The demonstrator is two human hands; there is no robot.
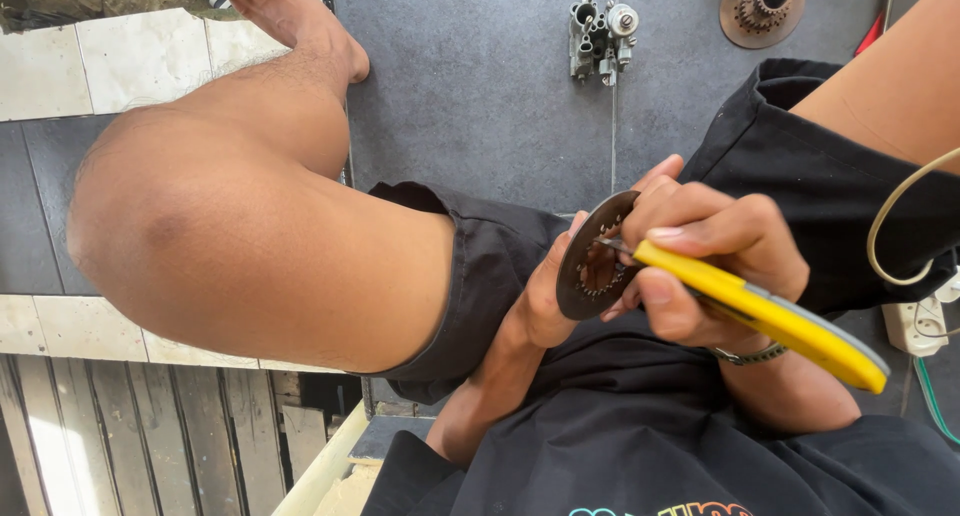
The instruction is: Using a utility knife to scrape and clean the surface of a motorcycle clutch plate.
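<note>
Rusty steel: a toothed disc point(590, 261) stands on edge over the lap, cradled in the left hand point(545, 296), whose fingers curl behind it so the face turns up toward the eye. The right hand point(705, 261) grips a yellow knife point(770, 316) like a pen, its blade apparently at the inner teeth, though the tip is hard to see. A carburettor point(600, 31) and a sprocket point(760, 6) lie well apart on the grey floor point(480, 86).

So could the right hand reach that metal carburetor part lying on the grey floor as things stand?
Probably not right away: the right hand grips a yellow utility knife against the toothed disc that the left hand holds. The carburetor lies ahead past the knees, with open floor between.
</note>
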